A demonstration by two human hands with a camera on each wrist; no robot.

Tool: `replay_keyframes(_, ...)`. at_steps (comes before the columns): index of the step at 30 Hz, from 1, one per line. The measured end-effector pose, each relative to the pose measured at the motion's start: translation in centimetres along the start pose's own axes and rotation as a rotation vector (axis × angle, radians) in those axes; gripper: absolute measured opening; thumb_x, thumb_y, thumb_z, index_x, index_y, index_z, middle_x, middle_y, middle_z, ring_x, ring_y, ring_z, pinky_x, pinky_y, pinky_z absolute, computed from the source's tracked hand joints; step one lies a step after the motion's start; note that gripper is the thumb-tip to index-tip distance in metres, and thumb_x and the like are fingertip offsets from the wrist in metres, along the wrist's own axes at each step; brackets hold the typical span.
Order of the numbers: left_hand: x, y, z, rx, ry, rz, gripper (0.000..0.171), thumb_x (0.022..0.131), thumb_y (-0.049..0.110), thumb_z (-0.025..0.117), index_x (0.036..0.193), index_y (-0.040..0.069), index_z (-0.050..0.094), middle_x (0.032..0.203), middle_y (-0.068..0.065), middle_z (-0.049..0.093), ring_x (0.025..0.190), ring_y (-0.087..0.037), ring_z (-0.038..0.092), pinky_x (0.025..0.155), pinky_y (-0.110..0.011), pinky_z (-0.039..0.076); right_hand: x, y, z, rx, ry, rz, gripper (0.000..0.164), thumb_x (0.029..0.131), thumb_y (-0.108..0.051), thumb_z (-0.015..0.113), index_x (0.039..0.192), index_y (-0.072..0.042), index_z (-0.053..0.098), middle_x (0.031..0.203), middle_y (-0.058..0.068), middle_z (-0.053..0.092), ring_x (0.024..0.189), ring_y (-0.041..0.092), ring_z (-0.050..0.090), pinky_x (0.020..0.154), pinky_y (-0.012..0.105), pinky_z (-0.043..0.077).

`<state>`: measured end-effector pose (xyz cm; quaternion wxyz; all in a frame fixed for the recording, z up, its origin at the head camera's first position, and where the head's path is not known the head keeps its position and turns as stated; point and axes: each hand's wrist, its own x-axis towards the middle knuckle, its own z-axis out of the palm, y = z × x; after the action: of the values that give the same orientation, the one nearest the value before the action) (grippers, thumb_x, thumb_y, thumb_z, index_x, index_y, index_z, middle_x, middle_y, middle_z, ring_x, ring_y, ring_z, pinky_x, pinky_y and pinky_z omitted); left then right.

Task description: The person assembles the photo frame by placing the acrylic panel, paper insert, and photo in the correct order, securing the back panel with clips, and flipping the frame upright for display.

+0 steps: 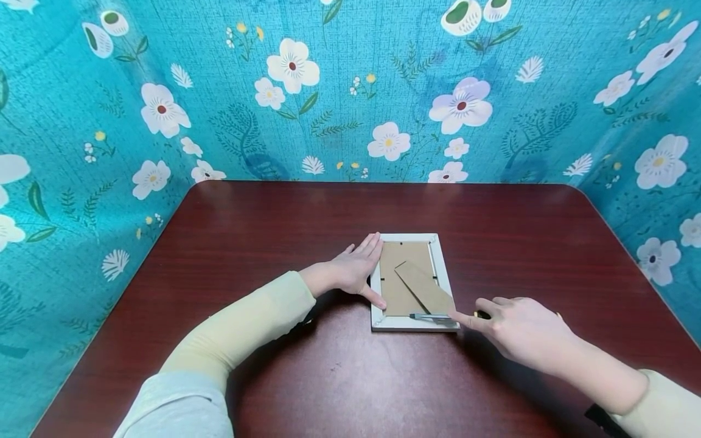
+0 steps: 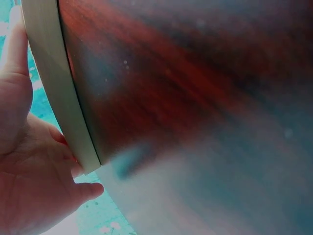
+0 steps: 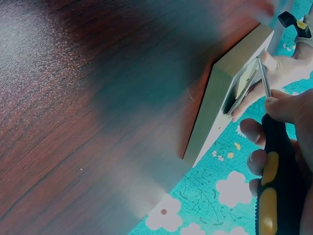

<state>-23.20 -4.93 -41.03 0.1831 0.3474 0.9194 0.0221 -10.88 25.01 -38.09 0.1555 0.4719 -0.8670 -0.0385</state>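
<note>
A white picture frame (image 1: 443, 261) lies face down on the table, its brown backing board (image 1: 408, 255) upward and a stand flap (image 1: 424, 286) slanting across it. My left hand (image 1: 356, 267) rests on the frame's left side, fingers extended toward the top corner and thumb spread lower down. My right hand (image 1: 526, 331) grips a screwdriver with a black and yellow handle (image 3: 269, 191), index finger along its metal shaft (image 1: 427, 316). The shaft lies over the frame's near edge, by the bottom of the backing. Whether its tip is under the board I cannot tell.
The dark red wooden table (image 1: 263, 225) extends around the frame on all sides. Behind and beside it hangs a turquoise flowered cloth (image 1: 339, 91). Small black tabs (image 1: 401, 243) sit along the inner border of the frame.
</note>
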Motion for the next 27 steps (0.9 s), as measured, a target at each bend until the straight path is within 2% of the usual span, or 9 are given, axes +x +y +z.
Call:
replay_keyframes(6, -0.1, 0.1, -0.1, -0.004, -0.003, 0.004, 0.134, 0.068, 0.073, 0.07, 0.153, -0.003, -0.001, 0.16, -0.02, -0.007, 0.147, -0.027, -0.007, 0.114, -0.049, 0.016, 0.0, -0.1, 0.2, -0.011, 0.018, -0.031, 0.068, 0.059, 0.0, 0.064, 0.124, -0.02, 0.068, 0.074, 0.001, 0.049, 0.051, 0.013, 0.039, 0.039, 0.024, 0.03)
replay_keyframes(10, 0.0, 0.0, 0.0, -0.008, 0.001, 0.007, 0.134, 0.068, 0.073, 0.071, 0.153, -0.003, -0.001, 0.16, -0.02, -0.007, 0.147, -0.027, -0.006, 0.114, -0.049, 0.016, 0.1, -0.3, 0.2, -0.01, 0.018, -0.031, 0.071, 0.057, 0.002, 0.068, 0.125, -0.018, 0.067, 0.073, 0.002, 0.048, 0.05, 0.013, 0.039, 0.039, 0.024, 0.03)
replay_keyframes(15, 0.1, -0.2, 0.0, -0.004, 0.006, 0.003, 0.135, 0.068, 0.073, 0.07, 0.153, -0.003, -0.002, 0.16, -0.019, -0.007, 0.147, -0.026, -0.007, 0.114, -0.049, 0.016, 0.3, -0.7, 0.2, -0.008, 0.01, 0.014, 0.069, 0.057, 0.004, 0.071, 0.122, -0.019, 0.069, 0.071, -0.001, 0.046, 0.048, 0.011, 0.035, 0.038, 0.022, 0.024)
replay_keyframes(18, 0.2, -0.2, 0.1, -0.01, 0.005, -0.002, 0.136, 0.067, 0.074, 0.071, 0.153, -0.003, -0.003, 0.16, -0.019, -0.008, 0.147, -0.026, -0.008, 0.115, -0.048, 0.016, 0.5, -0.9, 0.0, -0.004, -0.026, 0.06, 0.066, 0.06, 0.005, 0.073, 0.121, -0.02, 0.07, 0.069, -0.003, 0.043, 0.047, 0.009, 0.03, 0.038, 0.022, 0.024)
replay_keyframes(22, 0.3, -0.1, 0.2, -0.024, 0.001, 0.01, 0.136, 0.067, 0.074, 0.071, 0.153, -0.003, -0.003, 0.16, -0.019, -0.009, 0.146, -0.026, -0.008, 0.115, -0.049, 0.016, 0.6, -1.1, -0.5, 0.015, -0.131, 0.12, 0.064, 0.065, 0.006, 0.073, 0.122, -0.022, 0.069, 0.068, -0.005, 0.039, 0.045, 0.006, 0.025, 0.039, 0.023, 0.024)
replay_keyframes(27, 0.3, -0.1, 0.1, -0.006, -0.002, -0.002, 0.136, 0.067, 0.075, 0.07, 0.153, -0.002, -0.003, 0.16, -0.019, -0.008, 0.147, -0.026, -0.008, 0.115, -0.049, 0.016, 1.6, -1.0, -1.4, 0.04, -0.189, 0.114, 0.06, 0.065, 0.005, 0.074, 0.119, -0.021, 0.07, 0.066, -0.005, 0.039, 0.042, 0.007, 0.026, 0.039, 0.025, 0.027)
